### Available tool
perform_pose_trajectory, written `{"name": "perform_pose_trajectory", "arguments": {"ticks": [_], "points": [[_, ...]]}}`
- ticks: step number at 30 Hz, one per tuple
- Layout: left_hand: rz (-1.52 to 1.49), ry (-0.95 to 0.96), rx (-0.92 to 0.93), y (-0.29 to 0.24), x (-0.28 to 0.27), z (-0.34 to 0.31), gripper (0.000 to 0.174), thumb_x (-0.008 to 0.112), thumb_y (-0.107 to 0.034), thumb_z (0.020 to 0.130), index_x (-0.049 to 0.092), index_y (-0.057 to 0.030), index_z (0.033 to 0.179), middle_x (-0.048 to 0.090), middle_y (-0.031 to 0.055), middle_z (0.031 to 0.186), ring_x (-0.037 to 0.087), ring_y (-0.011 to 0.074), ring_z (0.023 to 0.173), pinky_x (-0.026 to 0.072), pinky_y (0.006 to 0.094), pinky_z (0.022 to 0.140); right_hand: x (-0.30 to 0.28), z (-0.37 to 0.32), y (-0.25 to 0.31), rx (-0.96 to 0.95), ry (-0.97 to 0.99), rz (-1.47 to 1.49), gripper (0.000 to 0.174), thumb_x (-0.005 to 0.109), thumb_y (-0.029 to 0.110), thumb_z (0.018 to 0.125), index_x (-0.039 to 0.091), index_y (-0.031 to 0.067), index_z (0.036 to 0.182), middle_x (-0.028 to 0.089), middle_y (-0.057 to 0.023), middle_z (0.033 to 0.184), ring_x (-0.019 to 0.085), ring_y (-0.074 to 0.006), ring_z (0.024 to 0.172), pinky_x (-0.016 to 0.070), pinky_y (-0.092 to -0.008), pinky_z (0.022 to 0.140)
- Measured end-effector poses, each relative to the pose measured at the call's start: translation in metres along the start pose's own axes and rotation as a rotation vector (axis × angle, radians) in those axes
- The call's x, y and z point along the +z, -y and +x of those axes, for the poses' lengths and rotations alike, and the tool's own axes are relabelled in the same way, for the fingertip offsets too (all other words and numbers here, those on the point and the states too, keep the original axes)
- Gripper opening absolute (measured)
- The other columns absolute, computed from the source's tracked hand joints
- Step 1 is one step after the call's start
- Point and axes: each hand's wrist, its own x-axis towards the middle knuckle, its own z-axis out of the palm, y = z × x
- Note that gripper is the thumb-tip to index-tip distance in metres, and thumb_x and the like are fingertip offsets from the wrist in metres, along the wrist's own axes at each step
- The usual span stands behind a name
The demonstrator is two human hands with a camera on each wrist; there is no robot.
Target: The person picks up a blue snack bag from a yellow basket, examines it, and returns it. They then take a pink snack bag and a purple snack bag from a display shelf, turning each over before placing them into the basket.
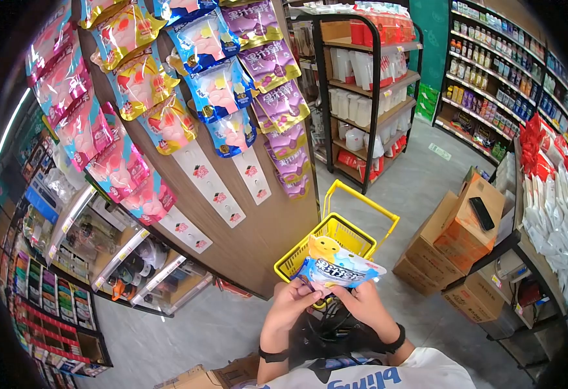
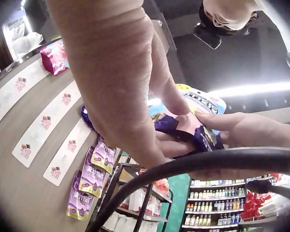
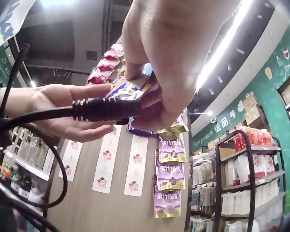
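Observation:
A blue-and-white candy bag (image 1: 345, 269) with a yellow cartoon face is held up in front of the chest. My left hand (image 1: 291, 306) pinches its lower left edge between thumb and fingers. On the other side, my right hand (image 1: 363, 305) grips the lower right edge with the thumb on top. Up close in the left wrist view, both thumbs press on the front of the bag (image 2: 203, 104). In the right wrist view a black cable crosses in front of the bag (image 3: 128, 91) and hides part of it.
A yellow shopping basket (image 1: 290, 259) is just beyond the bag. Hanging candy bags (image 1: 216, 84) cover the wooden display panel (image 1: 264, 240) at the left. Cardboard boxes (image 1: 462, 217), with a dark phone-like object (image 1: 482, 212) on top, stand at the right. Behind is a black shelf rack (image 1: 374, 91).

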Motion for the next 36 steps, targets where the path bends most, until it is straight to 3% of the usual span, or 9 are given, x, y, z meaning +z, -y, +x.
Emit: {"name": "perform_pose_trajectory", "arguments": {"ticks": [2,10,14,16,23,25,28,30,36], "points": [[-0.018,0.007,0.042,0.003,0.001,0.001,0.034,0.066,-0.010,0.082,0.051,-0.0049,0.112,0.064,0.0016,0.098,0.056,0.0056,0.078,0.0426,0.0178,0.057,0.001,-0.001,0.000,-0.014,0.006,-0.010,0.031,0.066,0.011,0.081,0.057,-0.0013,0.108,0.061,-0.0141,0.105,0.057,-0.0280,0.099,0.0428,-0.0362,0.086],[-0.144,0.068,0.080,-0.003,-0.002,-0.002,0.043,0.063,-0.005,0.083,0.044,0.0006,0.121,0.063,0.0089,0.105,0.060,0.0134,0.092,0.0461,0.0212,0.064,0.006,0.001,0.004,-0.122,-0.059,-0.054,0.033,0.064,0.010,0.082,0.054,-0.0012,0.111,0.060,-0.0134,0.109,0.056,-0.0262,0.100,0.0429,-0.0358,0.086],[-0.151,0.153,0.114,-0.002,-0.004,-0.002,0.053,0.060,-0.003,0.084,0.035,0.0020,0.131,0.059,0.0122,0.115,0.058,0.0173,0.103,0.0468,0.0216,0.069,0.007,-0.005,-0.010,0.032,-0.015,0.086,0.030,0.061,0.008,0.084,0.054,-0.0025,0.110,0.060,-0.0130,0.108,0.056,-0.0239,0.100,0.0427,-0.0347,0.086],[-0.148,0.194,0.115,-0.003,-0.006,-0.003,0.055,0.059,-0.002,0.085,0.032,0.0022,0.133,0.056,0.0133,0.119,0.056,0.0184,0.107,0.0468,0.0245,0.078,0.005,-0.005,-0.003,0.096,-0.002,0.164,0.029,0.061,0.010,0.084,0.055,-0.0040,0.109,0.060,-0.0164,0.108,0.055,-0.0309,0.102,0.0403,-0.0385,0.090],[-0.402,0.318,0.181,-0.013,0.008,-0.008,0.053,0.056,-0.002,0.086,0.031,0.0000,0.134,0.055,0.0139,0.121,0.050,0.0230,0.116,0.0334,0.0419,0.104,0.006,-0.006,0.001,0.002,-0.072,0.075,0.027,0.060,0.010,0.085,0.057,-0.0026,0.109,0.060,-0.0147,0.105,0.056,-0.0264,0.099,0.0411,-0.0360,0.087],[-0.419,0.287,0.240,-0.011,0.002,-0.010,0.048,0.056,-0.002,0.087,0.036,-0.0010,0.131,0.057,0.0131,0.119,0.052,0.0228,0.114,0.0400,0.0399,0.097,0.004,-0.006,0.005,-0.147,-0.064,-0.161,0.023,0.060,0.007,0.085,0.059,-0.0016,0.106,0.063,-0.0104,0.093,0.059,-0.0179,0.085,0.0454,-0.0297,0.077],[-0.251,0.169,0.250,-0.010,-0.002,-0.011,0.038,0.058,-0.003,0.086,0.046,-0.0016,0.122,0.060,0.0109,0.111,0.058,0.0196,0.104,0.0482,0.0336,0.082,0.006,-0.012,0.010,-0.046,-0.062,-0.117,0.021,0.061,0.008,0.085,0.061,-0.0005,0.104,0.063,-0.0095,0.087,0.058,-0.0174,0.074,0.0453,-0.0299,0.070],[-0.120,0.075,0.238,-0.009,0.000,-0.012,0.032,0.060,-0.004,0.085,0.052,-0.0018,0.116,0.063,0.0088,0.104,0.061,0.0158,0.093,0.0500,0.0286,0.069,0.003,-0.012,0.018,0.042,0.013,-0.143,0.024,0.061,0.015,0.084,0.061,0.0009,0.104,0.061,-0.0181,0.103,0.057,-0.0344,0.097,0.0421,-0.0401,0.083],[0.005,-0.052,0.208,-0.004,0.005,-0.003,0.018,0.064,-0.006,0.083,0.062,-0.0032,0.101,0.066,0.0038,0.089,0.058,0.0074,0.068,0.0470,0.0214,0.050,0.005,-0.008,0.016,-0.099,-0.106,-0.231,0.014,0.063,0.009,0.082,0.061,-0.0001,0.091,0.061,-0.0159,0.079,0.056,-0.0328,0.070,0.0430,-0.0382,0.064]]}}
